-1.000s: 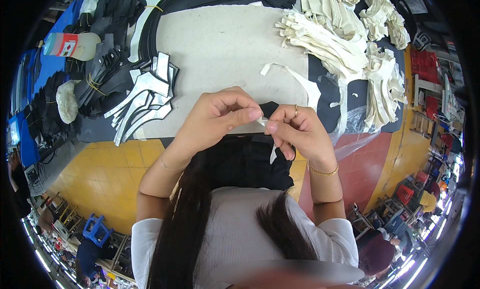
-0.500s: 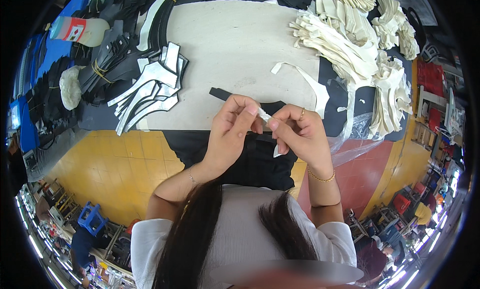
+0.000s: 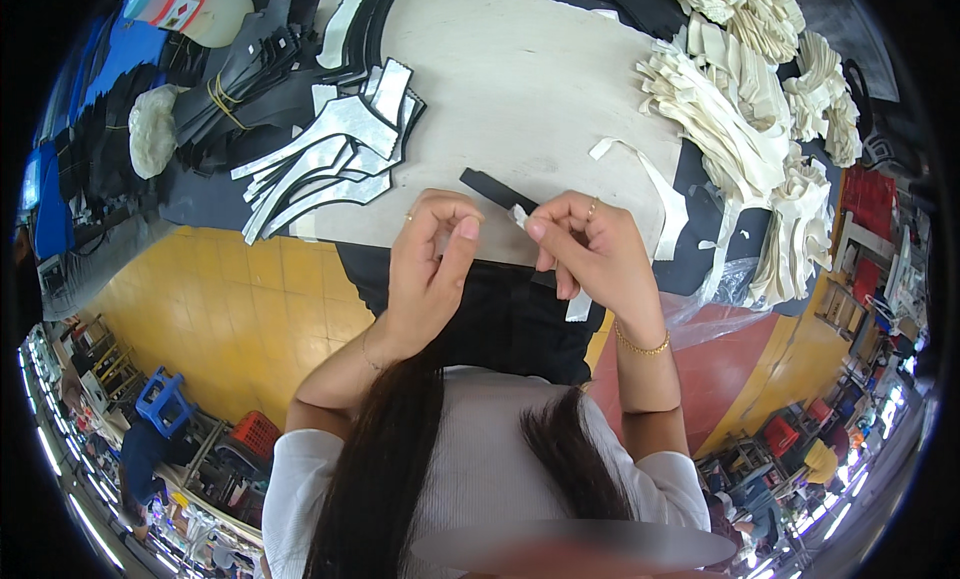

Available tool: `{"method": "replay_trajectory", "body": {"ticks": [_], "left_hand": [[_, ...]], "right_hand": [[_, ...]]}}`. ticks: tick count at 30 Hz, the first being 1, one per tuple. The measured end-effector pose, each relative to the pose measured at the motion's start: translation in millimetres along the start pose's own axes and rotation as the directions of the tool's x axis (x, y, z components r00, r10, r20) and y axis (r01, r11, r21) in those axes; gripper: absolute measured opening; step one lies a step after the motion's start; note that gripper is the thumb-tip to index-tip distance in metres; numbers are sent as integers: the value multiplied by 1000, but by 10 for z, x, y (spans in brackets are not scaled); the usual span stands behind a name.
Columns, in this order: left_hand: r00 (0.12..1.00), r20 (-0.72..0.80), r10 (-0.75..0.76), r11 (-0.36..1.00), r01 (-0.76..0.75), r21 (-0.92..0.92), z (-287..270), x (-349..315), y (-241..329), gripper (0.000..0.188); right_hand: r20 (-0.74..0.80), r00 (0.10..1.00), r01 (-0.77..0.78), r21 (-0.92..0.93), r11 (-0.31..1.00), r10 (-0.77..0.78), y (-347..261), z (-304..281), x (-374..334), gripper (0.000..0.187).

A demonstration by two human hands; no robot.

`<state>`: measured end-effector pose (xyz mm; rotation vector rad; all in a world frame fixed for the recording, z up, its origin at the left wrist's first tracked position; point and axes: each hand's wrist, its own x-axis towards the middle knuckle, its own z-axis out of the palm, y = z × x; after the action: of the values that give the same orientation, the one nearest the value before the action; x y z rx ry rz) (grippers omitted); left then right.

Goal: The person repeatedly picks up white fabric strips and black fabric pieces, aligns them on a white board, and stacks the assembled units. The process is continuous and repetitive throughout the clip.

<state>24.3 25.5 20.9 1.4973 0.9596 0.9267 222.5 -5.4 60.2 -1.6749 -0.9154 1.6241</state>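
Between the thumb and fingers of my right hand [image 3: 592, 247] is a narrow black strip [image 3: 496, 191]. One end of it sticks out to the far left, over the table's near part. A small crumpled white bit [image 3: 519, 215] shows at my right fingertips, and a pale strip end [image 3: 578, 307] hangs below that hand. My left hand [image 3: 432, 264] is apart from the strip, to its left. Its fingers are curled, with the thumb close to the index finger. Whether anything tiny is pinched there cannot be made out.
A pale board [image 3: 520, 69] covers the table's middle. Silvery black-edged cut pieces [image 3: 345, 149] lie at its left, a curved cream piece [image 3: 665, 194] at its right. Beyond are bundled cream fabric pieces [image 3: 725, 129], black pieces [image 3: 235, 94] and a bottle with a red label [image 3: 195, 9].
My left hand has let go of the white bit and drawn away to the left. The black strip now shows longer, held in my right hand alone. The view has shifted slightly.
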Motion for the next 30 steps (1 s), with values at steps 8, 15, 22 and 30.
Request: {"method": "replay_trajectory", "body": {"ticks": [8, 15, 22, 30], "left_hand": [[965, 228, 128, 553, -260, 791, -154, -95, -154, 48], [959, 262, 111, 502, -282, 818, -179, -116, -200, 50], [950, 280, 136, 502, -310, 807, -200, -111, -234, 50], [948, 277, 155, 482, -317, 817, -185, -116, -240, 48]], "right_hand": [[39, 999, -18, -143, 990, 24, -123, 245, 458, 19], [-14, 998, -57, -220, 974, 56, -124, 305, 540, 19], [39, 999, -10, -181, 983, 17, -130, 271, 539, 19], [-43, 996, 63, -346, 936, -83, -119, 344, 566, 19]]}}
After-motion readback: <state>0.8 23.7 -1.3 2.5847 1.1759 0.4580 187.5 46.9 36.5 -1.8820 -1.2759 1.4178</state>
